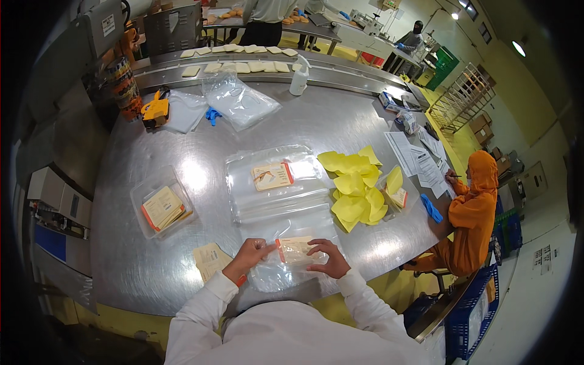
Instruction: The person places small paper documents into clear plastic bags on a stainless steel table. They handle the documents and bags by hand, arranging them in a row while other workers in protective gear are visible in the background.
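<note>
Near the table's front edge, a printed card (295, 250) with a red edge lies at a clear plastic bag (271, 280); whether it is inside cannot be made out. My left hand (246, 257) is at the card's left end, thumb and forefinger pinched at the plastic. At the other end my right hand (328, 257) curves with thumb and fingers apart, fingertips touching card or plastic. Beyond them a second card (272, 176) rests on flat, stacked clear bags (261, 210). Loose cards (211, 260) lie left of my left hand.
A clear tub (139, 201) of cards stands left. Yellow sheets (353, 193) spread right of the bags, near papers (420, 161) and a blue glove (431, 208). A person in orange (477, 213) writes at the right edge. Behind are a pump bottle (299, 79) and a conveyor (158, 73) carrying bread slices.
</note>
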Tool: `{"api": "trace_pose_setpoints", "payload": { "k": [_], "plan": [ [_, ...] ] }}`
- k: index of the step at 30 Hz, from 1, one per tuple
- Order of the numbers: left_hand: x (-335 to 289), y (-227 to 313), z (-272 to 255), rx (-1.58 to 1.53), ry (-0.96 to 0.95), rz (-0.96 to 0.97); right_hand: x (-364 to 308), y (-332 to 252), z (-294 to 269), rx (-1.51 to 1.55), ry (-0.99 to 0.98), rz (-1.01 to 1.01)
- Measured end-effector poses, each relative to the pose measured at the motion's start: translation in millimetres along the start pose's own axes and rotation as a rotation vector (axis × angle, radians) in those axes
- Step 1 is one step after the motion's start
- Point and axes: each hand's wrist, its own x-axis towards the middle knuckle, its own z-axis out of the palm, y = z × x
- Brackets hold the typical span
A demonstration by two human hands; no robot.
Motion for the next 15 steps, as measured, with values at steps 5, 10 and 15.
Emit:
{"api": "trace_pose_setpoints", "payload": {
  "k": [5,10,15],
  "plan": [
    [5,9,-22,-0.46,-0.312,-0.008,-14,29,2,0.052,0.059,0.15],
    [19,35,-43,-0.448,-0.334,0.143,-22,43,3,-0.146,0.337,0.155],
    [70,68,-72,-0.706,0.31,0.232,-23,52,2,-0.136,0.709,0.351]
  ]
}}
